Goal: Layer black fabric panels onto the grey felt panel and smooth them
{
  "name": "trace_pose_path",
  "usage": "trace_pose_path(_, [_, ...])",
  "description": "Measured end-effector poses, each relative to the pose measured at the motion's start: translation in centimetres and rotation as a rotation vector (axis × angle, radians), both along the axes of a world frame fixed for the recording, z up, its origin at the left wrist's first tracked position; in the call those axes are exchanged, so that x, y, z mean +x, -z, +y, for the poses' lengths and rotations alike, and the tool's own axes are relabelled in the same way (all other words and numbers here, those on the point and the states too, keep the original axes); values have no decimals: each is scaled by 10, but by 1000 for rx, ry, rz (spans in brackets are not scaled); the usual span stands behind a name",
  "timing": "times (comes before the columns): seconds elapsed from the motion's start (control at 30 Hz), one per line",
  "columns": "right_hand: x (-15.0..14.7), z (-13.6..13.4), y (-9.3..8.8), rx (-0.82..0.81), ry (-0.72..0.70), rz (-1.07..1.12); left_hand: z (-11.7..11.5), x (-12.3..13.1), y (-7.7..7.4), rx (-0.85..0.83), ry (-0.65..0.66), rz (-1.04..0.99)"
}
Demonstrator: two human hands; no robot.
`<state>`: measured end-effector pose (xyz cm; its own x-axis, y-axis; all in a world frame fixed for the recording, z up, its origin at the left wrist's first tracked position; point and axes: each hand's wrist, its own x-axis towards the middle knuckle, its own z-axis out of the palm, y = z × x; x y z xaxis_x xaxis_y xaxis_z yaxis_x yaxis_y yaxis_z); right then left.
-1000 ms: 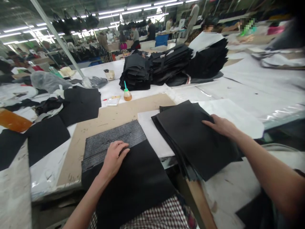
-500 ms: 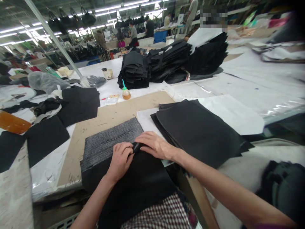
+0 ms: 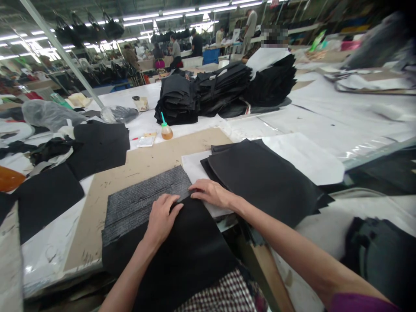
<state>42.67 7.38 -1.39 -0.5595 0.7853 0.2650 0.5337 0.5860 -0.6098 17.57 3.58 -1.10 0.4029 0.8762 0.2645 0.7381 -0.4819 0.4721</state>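
The left hand (image 3: 162, 218) and right hand (image 3: 212, 193) hide part of the black sheet's (image 3: 193, 242) upper edge; whether either pinches it is unclear. The view's left side cuts off an orange object (image 3: 10, 179), the bottom a checked cloth (image 3: 224, 294), and the far people (image 3: 175, 50) are too small to show what they handle.

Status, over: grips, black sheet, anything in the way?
Left grip on black sheet, right grip at its far edge. Grey ribbed piece adjoining. Black stack to the right; no obvious blockage.
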Motion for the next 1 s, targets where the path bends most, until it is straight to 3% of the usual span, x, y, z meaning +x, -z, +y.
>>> trace_pose_path(0.17, [-1,8,15,44,-11,99,5,1,13,126,24,30])
trace_pose_path(0.37, [4,10,14,54,-65,130,4,-3,12,217,77,140])
trace_pose_path(0.83, [11,1,6,325,-147,-240,-2,2,3,316,158,396])
trace_pose_path(1.0, [1,-16,-7,356,-14,-325,-4,3,1,327,163,431])
